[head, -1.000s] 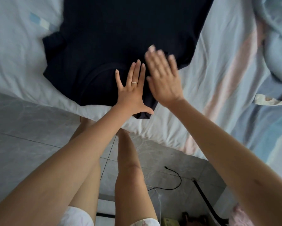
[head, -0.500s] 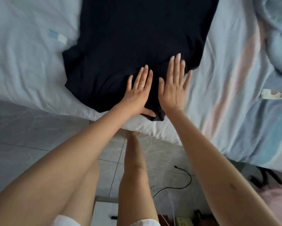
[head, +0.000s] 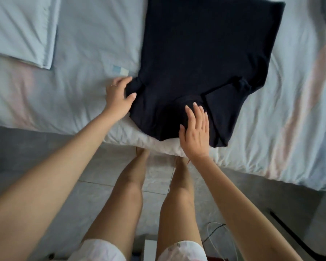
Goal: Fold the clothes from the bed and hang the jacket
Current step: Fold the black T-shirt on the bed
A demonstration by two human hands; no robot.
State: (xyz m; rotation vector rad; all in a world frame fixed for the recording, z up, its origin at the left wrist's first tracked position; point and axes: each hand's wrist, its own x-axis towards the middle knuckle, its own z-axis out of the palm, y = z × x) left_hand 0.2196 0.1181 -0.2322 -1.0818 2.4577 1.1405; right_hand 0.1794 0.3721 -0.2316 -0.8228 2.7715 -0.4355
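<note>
A dark navy T-shirt (head: 205,59) lies flat on the bed (head: 86,53), its collar end near the bed's front edge. My left hand (head: 118,97) grips the shirt's left sleeve, fingers and thumb curled round the bunched fabric. Near the collar, my right hand (head: 196,132) rests flat on the shirt with straight fingers. The right sleeve is folded inward across the shirt's body.
A pale blue pillow (head: 20,29) lies at the bed's far left. The sheet (head: 299,91) is light blue with pink streaks. My bare legs stand on a grey tiled floor (head: 26,147). Cables (head: 216,228) lie on the floor at lower right.
My left hand has moved left from the collar area and taken hold of the left sleeve. My right hand has stayed on the shirt near the collar. The view has shifted right.
</note>
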